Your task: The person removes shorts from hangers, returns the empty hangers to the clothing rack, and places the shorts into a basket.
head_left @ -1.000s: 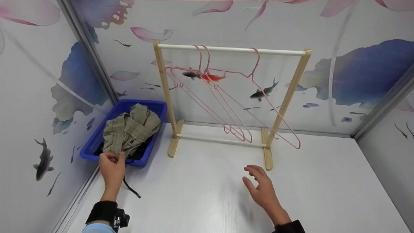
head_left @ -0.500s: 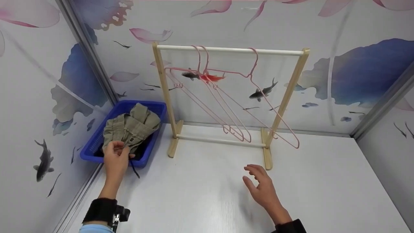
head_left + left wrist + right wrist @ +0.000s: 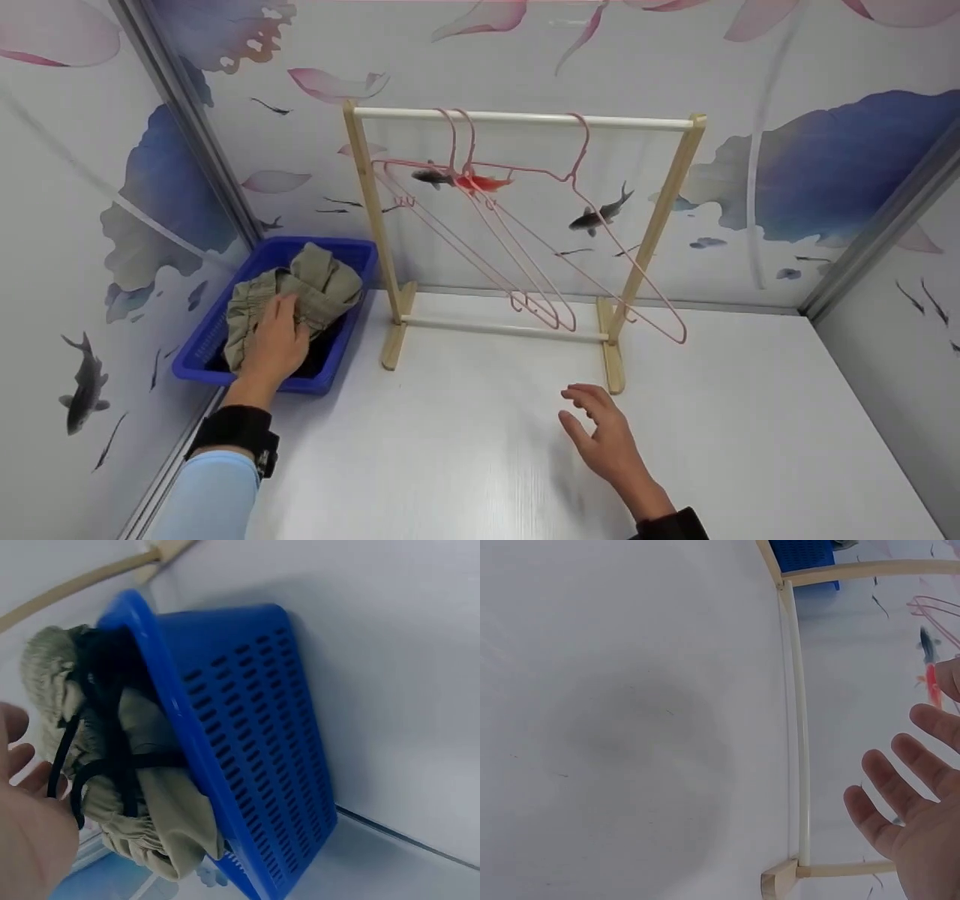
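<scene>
Crumpled khaki pants (image 3: pixel 326 285) with a gathered elastic waistband lie in a blue plastic basket (image 3: pixel 306 385). My left hand (image 3: pixel 276 346) reaches over the basket's front rim and lies over the waistband, its fingers loosely bent. In the left wrist view a black drawstring (image 3: pixel 66 750) from the pants runs by the fingers of that hand (image 3: pixel 30 840), which do not close on the cloth. My right hand (image 3: pixel 606 442) hovers over the white table, fingers spread and relaxed, holding nothing. The right wrist view also shows this hand (image 3: pixel 922 817) with its fingers apart.
A wooden rack (image 3: pixel 651 225) with a white top rail stands behind the hands, right of the basket. Several pink hangers (image 3: pixel 581 150) hang from it. Dark cloth (image 3: pixel 319 356) lies under the pants. Printed wall panels (image 3: pixel 825 60) border the white table (image 3: pixel 465 450).
My left hand has let go of the waistband's near edge and moved forward over the pants. The drawstring no longer hangs over the rim in the head view. My right hand stays put.
</scene>
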